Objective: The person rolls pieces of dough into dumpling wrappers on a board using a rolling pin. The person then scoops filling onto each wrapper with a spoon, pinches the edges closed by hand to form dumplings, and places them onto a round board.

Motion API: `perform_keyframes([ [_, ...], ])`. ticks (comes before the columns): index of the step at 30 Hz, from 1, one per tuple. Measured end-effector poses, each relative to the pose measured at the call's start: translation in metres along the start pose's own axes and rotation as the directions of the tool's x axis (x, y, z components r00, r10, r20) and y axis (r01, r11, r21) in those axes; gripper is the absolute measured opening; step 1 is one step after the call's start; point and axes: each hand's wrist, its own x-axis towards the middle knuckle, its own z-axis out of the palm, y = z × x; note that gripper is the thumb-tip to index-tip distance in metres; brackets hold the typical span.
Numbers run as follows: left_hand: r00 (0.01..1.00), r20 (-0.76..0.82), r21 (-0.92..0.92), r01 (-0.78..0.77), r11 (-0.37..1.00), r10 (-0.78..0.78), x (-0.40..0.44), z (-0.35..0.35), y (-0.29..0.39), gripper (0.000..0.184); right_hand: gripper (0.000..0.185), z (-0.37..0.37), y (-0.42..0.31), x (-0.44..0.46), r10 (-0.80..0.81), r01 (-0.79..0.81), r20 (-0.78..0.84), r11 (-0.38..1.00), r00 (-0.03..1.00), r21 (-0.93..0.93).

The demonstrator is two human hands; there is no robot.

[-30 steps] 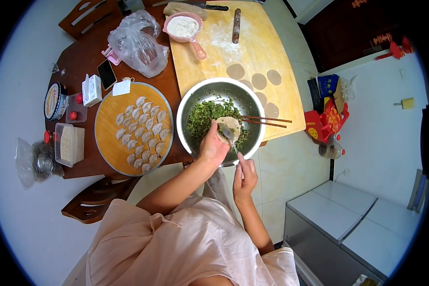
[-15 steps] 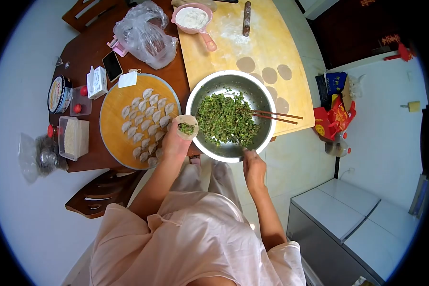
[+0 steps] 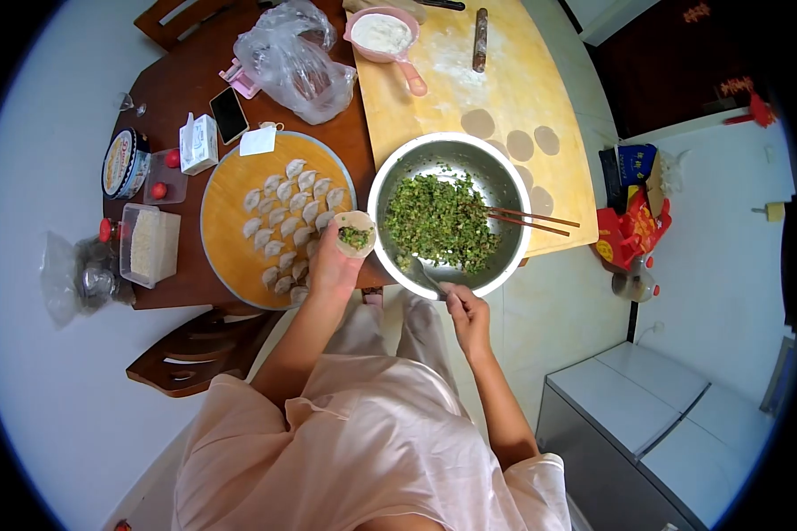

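Note:
My left hand (image 3: pixel 335 265) holds a round dough wrapper (image 3: pixel 356 234) with green filling on it, between the round board (image 3: pixel 226 252) and the steel bowl (image 3: pixel 385 186). On that board lie several folded dumplings (image 3: pixel 310 211). My right hand (image 3: pixel 469 317) is closed on the handle of a spoon (image 3: pixel 429 279), whose head is down in the bowl near its front wall. Chopped green filling (image 3: pixel 438 217) covers much of the bowl's bottom. Two chopsticks (image 3: pixel 540 219) rest over the bowl's right rim.
Several flat wrappers (image 3: pixel 521 145) and a rolling pin (image 3: pixel 480 41) lie on the floured board (image 3: pixel 567 102). Behind the bowl stands a pink pan of flour (image 3: pixel 381 34). A plastic bag (image 3: pixel 301 71), phone (image 3: pixel 228 116) and rice container (image 3: pixel 150 245) are on the left.
My left hand has moved left out of the bowl area with the wrapper, now bearing filling in plain view. The spoon has left the wrapper and is down in the bowl.

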Motion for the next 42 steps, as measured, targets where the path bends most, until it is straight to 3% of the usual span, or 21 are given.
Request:
perform_keyframes([
  [2, 0.999, -0.012, 0.043, -0.038, 0.998, 0.039, -0.001, 0.003, 0.003, 0.04, 0.02, 0.002, -0.007, 0.002, 0.216, -0.215, 0.027, 0.937, 0.976, 0.274],
  [4, 0.999, 0.004, 0.061, -0.048, 0.997, 0.047, 0.001, 0.004, 0.001, 0.043, 0.022, 0.0, -0.022, 0.005, 0.403, -0.386, 0.083, 0.768, 0.911, 0.511],
  [8, 0.995, 0.072, 0.087, 0.056, 0.995, -0.063, -0.004, 0.023, -0.014, 0.044, 0.023, -0.007, -0.054, 0.003, 0.366, -0.294, -0.022, 0.78, 0.93, 0.552],
  [10, 0.976, 0.149, 0.097, 0.146, 0.985, -0.159, -0.008, 0.037, -0.025, 0.044, 0.023, -0.01, -0.061, 0.002, 0.151, -0.091, -0.149, 0.934, 0.977, 0.347],
  [12, 0.949, 0.214, 0.093, 0.215, 0.972, -0.23, -0.012, 0.048, -0.034, 0.044, 0.023, -0.009, -0.065, 0.001, -0.131, 0.148, -0.246, 0.988, 0.96, 0.053],
  [13, 0.938, 0.232, 0.085, 0.244, 0.966, -0.257, -0.014, 0.054, -0.038, 0.044, 0.027, -0.014, -0.071, 0.004, -0.333, 0.283, -0.211, 0.93, 0.919, -0.234],
  [17, 0.924, 0.223, 0.046, 0.308, 0.95, -0.31, -0.022, 0.076, -0.044, 0.04, 0.045, -0.015, -0.05, 0.002, -0.549, 0.423, -0.056, 0.701, 0.834, -0.574],
  [23, 0.92, 0.215, 0.056, 0.325, 0.944, -0.329, -0.016, 0.085, -0.048, 0.038, 0.049, -0.016, -0.034, 0.003, -0.624, 0.484, -0.002, 0.607, 0.781, -0.63],
  [32, 0.933, 0.177, 0.043, 0.312, 0.949, -0.314, -0.005, 0.094, -0.048, 0.042, 0.043, -0.031, -0.048, 0.011, -0.665, 0.492, -0.141, 0.662, 0.733, -0.566],
  [35, 0.919, 0.209, 0.07, 0.328, 0.942, -0.336, -0.003, 0.095, -0.052, 0.041, 0.041, -0.031, -0.042, 0.02, -0.694, 0.566, -0.032, 0.613, 0.72, -0.551],
  [38, 0.917, 0.209, 0.071, 0.333, 0.94, -0.34, 0.0, 0.096, -0.054, 0.039, 0.04, -0.037, -0.044, 0.021, -0.681, 0.544, -0.023, 0.603, 0.732, -0.583],
  [39, 0.921, 0.207, 0.068, 0.323, 0.944, -0.33, 0.004, 0.092, -0.054, 0.038, 0.04, -0.038, -0.037, 0.024, -0.73, 0.56, -0.119, 0.608, 0.673, -0.563],
  [42, 0.925, 0.204, 0.095, 0.308, 0.947, -0.321, 0.008, 0.087, -0.046, 0.034, 0.043, -0.057, -0.03, 0.015, -0.639, 0.423, -0.166, 0.659, 0.751, -0.622],
])
